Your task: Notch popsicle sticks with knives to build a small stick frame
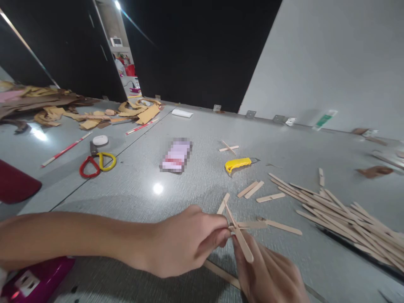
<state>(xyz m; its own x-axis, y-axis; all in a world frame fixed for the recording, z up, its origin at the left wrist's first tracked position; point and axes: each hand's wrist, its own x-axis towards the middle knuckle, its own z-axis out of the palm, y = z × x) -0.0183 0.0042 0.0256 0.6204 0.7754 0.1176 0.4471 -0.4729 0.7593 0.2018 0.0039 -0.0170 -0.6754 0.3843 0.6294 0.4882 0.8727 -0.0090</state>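
Observation:
My left hand [186, 240] reaches in from the left, thumb and forefinger pinched on a small piece made of crossed wooden craft sticks [242, 243]. From below, my right hand [271, 269] grips the same piece, its fingertips partly hidden behind the sticks. One stick slants down over the right hand's fingers, while another points right. Just beyond the hands lie short cut sticks [251, 190] and a yellow utility knife [240, 163] with its blade pointing right. A small crossed pair of sticks [229, 148] rests behind the knife.
At right spreads a pile of craft sticks [350, 219]. A phone [176, 155] lies mid-table. To the left are scissors [97, 163], a white case [100, 140], red-and-white pencils [67, 149] and cardboard scraps [139, 111]. A magenta power strip [44, 277] sits near the left arm.

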